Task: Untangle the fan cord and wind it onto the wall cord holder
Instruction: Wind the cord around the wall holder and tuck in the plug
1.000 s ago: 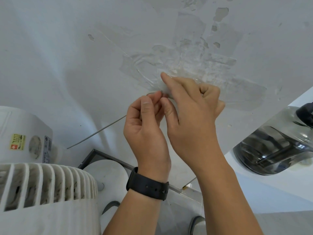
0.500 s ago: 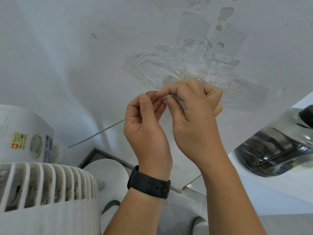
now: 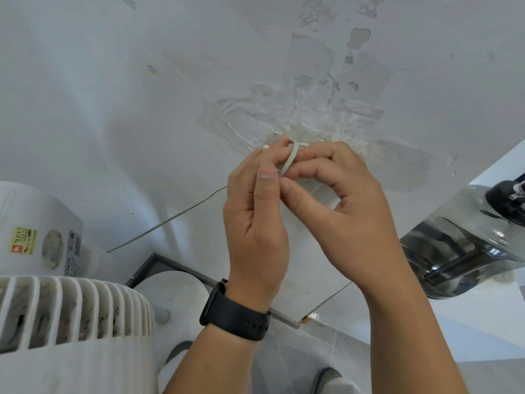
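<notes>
Grey cord (image 3: pixel 170 217), blk watch (image 3: pixel 235 315), wht fan (image 3: pixel 74 322)

Wall (image 3: pixel 113 81): matt white paint, chipped, glossy tape residue. Cord (image 3: pixel 170 220): smooth grey-beige sheath. Fan (image 3: pixel 74 314): white ribbed plastic, dusty. Watch strap (image 3: pixel 235 317): matt black rubber-like. Jug (image 3: pixel 466 248): glossy clear.

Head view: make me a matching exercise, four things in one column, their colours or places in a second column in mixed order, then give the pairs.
Things:
1. cord
2. watch strap
3. fan grille
4. yellow sticker

Descriptions:
A. black, round the wrist of the left hand
B. white slats, bottom left corner
C. pale grey, pinched between the left hand and right hand at the wall
D. on the white housing at the far left, above the slats

Pairs: 1-C, 2-A, 3-B, 4-D
</notes>
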